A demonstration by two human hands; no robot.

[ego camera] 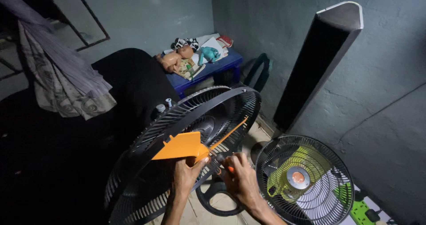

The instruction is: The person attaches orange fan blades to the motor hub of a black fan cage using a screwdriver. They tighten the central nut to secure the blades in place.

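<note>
Just above the left hand (185, 174), its grip pinches the orange blade (179, 147).

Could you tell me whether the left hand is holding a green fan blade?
No, the left hand grips an orange fan blade against the black fan guard.

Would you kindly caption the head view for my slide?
Left hand holds an orange fan blade at a black fan guard; right hand grips a screwdriver.
</note>
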